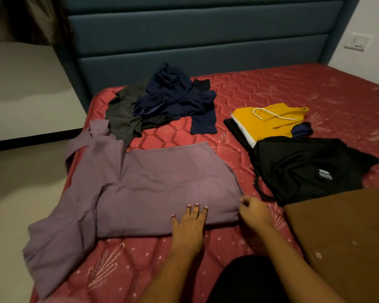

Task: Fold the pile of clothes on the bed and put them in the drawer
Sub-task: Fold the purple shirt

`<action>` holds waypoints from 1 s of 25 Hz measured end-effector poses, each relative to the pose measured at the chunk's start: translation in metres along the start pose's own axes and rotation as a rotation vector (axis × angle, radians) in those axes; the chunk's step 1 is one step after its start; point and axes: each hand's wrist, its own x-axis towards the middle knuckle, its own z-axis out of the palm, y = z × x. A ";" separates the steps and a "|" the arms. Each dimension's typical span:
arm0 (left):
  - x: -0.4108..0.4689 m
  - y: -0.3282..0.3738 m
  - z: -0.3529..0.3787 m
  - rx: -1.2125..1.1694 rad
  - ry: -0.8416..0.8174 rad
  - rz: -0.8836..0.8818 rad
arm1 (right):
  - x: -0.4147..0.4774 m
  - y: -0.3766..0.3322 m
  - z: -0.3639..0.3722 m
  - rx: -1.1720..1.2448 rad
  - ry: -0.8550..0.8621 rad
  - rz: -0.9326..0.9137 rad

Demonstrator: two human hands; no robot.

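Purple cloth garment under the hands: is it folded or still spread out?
Partly folded: the purple cloth garment has its body doubled over, but its left part sprawls loose over the edge of the red mattress.

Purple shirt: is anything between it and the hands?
No, nothing visible. The left hand rests flat on the purple shirt, and the right hand seems to pinch its right edge. No drawer is in view.

the bed's red quilted mattress (271, 88) carries a wide purple cloth garment (162, 189) at the near left, a crumpled heap of navy and dark grey clothes (171, 97) behind it, and to the right a folded yellow garment with a white cord (269, 125), a black labelled garment (300, 167) and a brown buttoned shirt (341, 232).
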 end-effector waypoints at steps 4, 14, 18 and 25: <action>-0.005 0.002 -0.006 -0.001 0.282 0.019 | -0.001 0.003 -0.007 0.725 -0.004 0.048; -0.018 -0.008 0.012 0.194 0.187 0.166 | -0.015 0.031 -0.005 0.513 -0.135 -0.021; -0.031 0.003 0.017 0.183 0.141 0.081 | -0.018 0.031 -0.009 0.127 -0.363 -0.064; -0.056 -0.004 0.007 0.058 -0.043 -0.045 | -0.014 0.026 -0.004 -0.297 -0.254 -0.007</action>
